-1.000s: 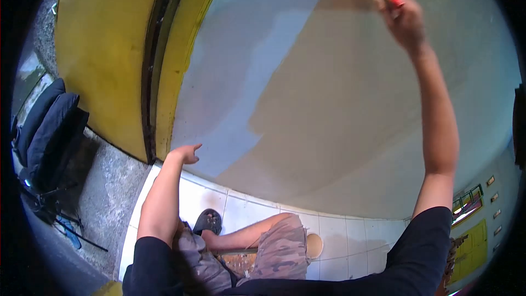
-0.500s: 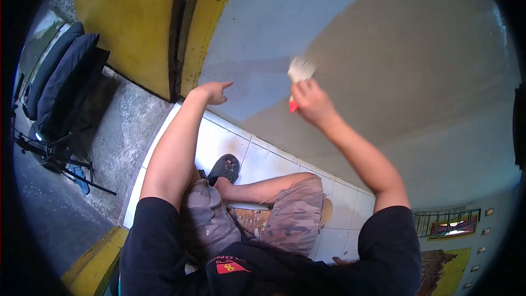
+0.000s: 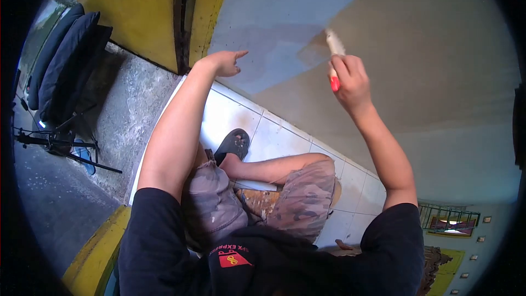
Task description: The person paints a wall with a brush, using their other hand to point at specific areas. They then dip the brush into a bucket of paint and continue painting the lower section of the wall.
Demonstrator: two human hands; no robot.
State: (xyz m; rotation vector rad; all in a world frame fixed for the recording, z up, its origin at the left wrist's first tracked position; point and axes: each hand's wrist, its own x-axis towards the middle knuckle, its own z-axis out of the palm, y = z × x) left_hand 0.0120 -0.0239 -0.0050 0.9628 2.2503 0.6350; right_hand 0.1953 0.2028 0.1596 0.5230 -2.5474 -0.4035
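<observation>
Paintbrush: a flat brush with pale bristles and a red-tipped handle [image 3: 333, 55], at about 1 o'clock in the view, bristles laid against the wall.
Hidden: most of the handle is covered by the right hand [image 3: 350, 82]; only the red end shows below the fingers. The ferrule is too blurred to make out.
Axis: long axis near upright, leaning slightly to 11 o'clock; bristles up, red end down.
Right hand: clenched round the brush handle, arm raised.
Left hand: [image 3: 226, 61] at 11 o'clock, grasping nothing, forefinger extended, at the blue-grey wall [image 3: 285, 5]; contact cannot be told.
Wall: beige paint [image 3: 427, 49] covers the side toward 3 o'clock; the brush sits at its edge.
Cut off: the yellow door frame [image 3: 211, 0] runs out of the top.
</observation>
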